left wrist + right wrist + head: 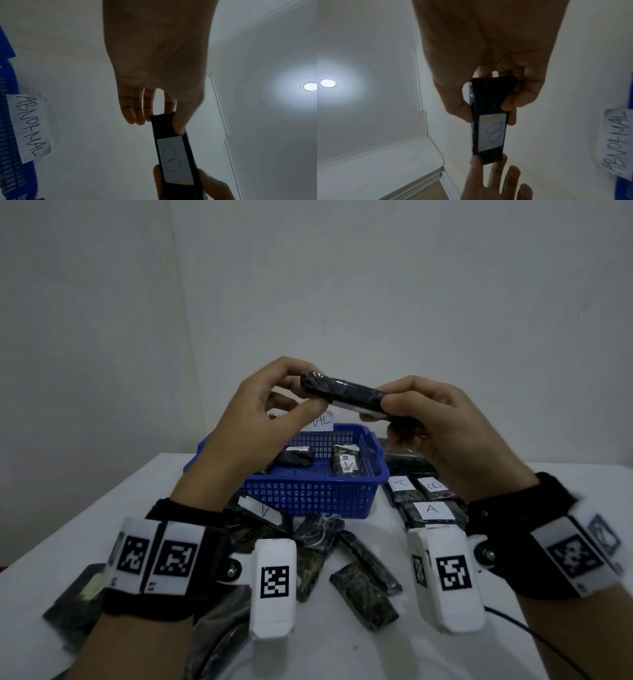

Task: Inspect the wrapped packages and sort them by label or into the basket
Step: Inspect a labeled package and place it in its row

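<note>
I hold a black wrapped package [344, 392] up over the blue basket [318, 494], one hand at each end. My left hand [274, 402] pinches its left end between thumb and forefinger. My right hand [414, 412] grips the right end with thumb and curled fingers. The underside carries a white label marked "B" [175, 161], also clear in the right wrist view on the package [489, 121]. The basket bears an "ABNORMAL" paper tag [28, 127] and holds two wrapped packages [346, 463].
Right of the basket lie packages labelled A [432, 510] and B [433, 485]. Another A package [263, 510] and several unlabelled dark packages [363, 594] lie on the white table [342, 655] in front. A black cable [534, 631] runs at the lower right.
</note>
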Available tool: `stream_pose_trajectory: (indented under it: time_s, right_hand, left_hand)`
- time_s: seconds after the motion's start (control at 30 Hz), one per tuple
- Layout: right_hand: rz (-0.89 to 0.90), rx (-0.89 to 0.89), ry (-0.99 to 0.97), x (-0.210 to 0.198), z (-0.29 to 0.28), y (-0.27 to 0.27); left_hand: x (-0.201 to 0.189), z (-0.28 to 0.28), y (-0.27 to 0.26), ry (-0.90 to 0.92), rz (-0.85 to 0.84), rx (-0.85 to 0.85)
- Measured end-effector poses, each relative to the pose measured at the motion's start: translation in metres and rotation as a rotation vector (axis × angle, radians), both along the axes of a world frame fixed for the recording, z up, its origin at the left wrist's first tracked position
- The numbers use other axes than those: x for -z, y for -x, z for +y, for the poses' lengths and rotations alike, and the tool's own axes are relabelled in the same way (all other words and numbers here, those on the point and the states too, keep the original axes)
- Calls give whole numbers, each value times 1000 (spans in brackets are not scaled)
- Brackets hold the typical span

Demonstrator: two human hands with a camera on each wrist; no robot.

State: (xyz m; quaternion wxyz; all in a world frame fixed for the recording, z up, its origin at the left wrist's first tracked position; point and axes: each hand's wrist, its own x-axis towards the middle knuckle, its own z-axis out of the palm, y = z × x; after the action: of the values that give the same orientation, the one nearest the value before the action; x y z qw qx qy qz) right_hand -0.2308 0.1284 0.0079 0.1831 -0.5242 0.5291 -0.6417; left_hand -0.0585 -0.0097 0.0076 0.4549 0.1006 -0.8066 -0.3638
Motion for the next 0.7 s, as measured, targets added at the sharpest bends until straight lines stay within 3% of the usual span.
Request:
stream_pose_trajectory:
  time_s: [0.2, 0.33, 0.43, 0.57, 0.7]
  right_hand:
    - [160, 25, 103, -5, 9, 0]
    - [113, 46, 7, -2, 7, 1]
    - [140, 43, 21, -2, 7, 1]
    - [237, 32, 28, -2, 8, -3]
    - [224, 102, 89, -1, 4, -3]
  left_hand:
    - [-4, 3, 0, -265, -19, 117]
    - [-3, 1, -3, -240, -14, 141]
    - [-4, 4, -3, -259, -33, 178]
    - [-2, 6, 1, -205, -17, 101]
    - [-1, 5, 2, -157, 13, 90]
